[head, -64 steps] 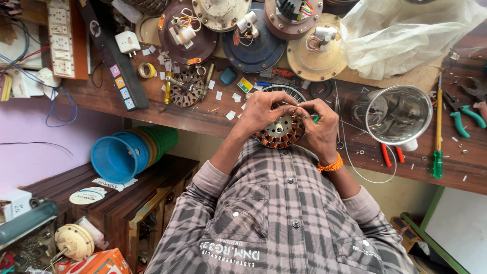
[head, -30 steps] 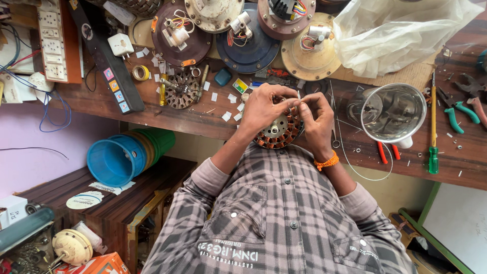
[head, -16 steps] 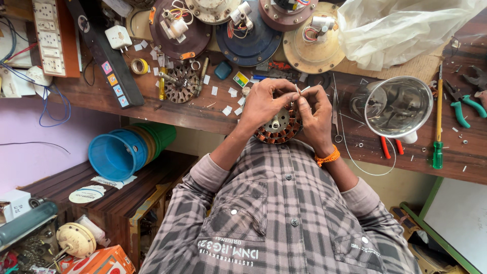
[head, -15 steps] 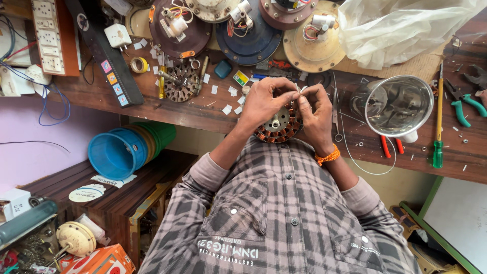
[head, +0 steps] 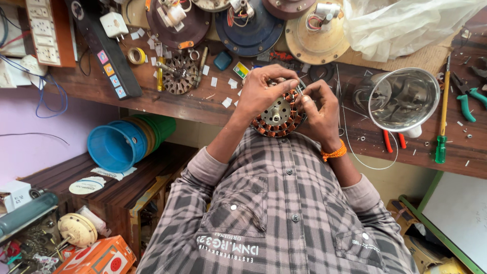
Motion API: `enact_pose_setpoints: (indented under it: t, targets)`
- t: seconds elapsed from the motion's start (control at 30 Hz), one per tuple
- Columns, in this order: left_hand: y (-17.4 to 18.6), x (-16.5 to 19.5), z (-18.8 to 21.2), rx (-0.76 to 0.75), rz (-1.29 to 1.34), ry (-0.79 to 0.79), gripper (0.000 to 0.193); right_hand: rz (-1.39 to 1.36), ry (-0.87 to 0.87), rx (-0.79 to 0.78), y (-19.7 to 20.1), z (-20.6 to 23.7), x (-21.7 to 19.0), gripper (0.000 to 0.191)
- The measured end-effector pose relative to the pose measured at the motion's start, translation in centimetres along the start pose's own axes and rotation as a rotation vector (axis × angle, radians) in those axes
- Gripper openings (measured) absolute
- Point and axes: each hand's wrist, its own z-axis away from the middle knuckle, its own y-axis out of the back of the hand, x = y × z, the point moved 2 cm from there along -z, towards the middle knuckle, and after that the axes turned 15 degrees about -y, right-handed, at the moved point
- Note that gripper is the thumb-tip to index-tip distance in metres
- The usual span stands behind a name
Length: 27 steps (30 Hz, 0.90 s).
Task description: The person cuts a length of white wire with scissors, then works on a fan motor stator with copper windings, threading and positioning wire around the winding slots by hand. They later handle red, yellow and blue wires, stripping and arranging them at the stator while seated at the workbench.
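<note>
Both hands hold a round motor stator (head: 278, 114) with copper windings at the near edge of the wooden tabletop (head: 203, 101). The left hand (head: 261, 91) clamps its rim; the right hand (head: 319, 109) has its fingers (head: 306, 96) pinched together at a slot. Steady support and small, careful finger movements likely protect the windings. A steel bowl (head: 406, 99) stands just right.

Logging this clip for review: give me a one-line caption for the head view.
Both hands, left hand and right hand, hold a copper-wound motor stator at the edge of a cluttered wooden workbench.
</note>
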Motion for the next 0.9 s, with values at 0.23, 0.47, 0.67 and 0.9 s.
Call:
enact_pose_setpoints:
  t: [0.23,0.47,0.67,0.9]
  targets:
    - [-0.6,3.9,-1.8,-0.244,-0.165,-0.323,0.015,0.022,0.128,0.028,1.7,1.0,-2.6,0.02]
    - [-1.1,5.0,-2.6,-0.294,-0.391,-0.442,0.012,0.362,0.229,0.184,2.1,1.1,-3.3,0.018]
    - [-0.7,4.6,-2.1,-0.305,-0.398,-0.449,0.013,0.456,0.3,0.115,1.4,1.6,-1.6,0.016]
    - [-1.0,5.2,-1.9,-0.269,-0.387,-0.472,0.014,0.536,0.305,0.14,1.5,1.5,-0.8,0.013]
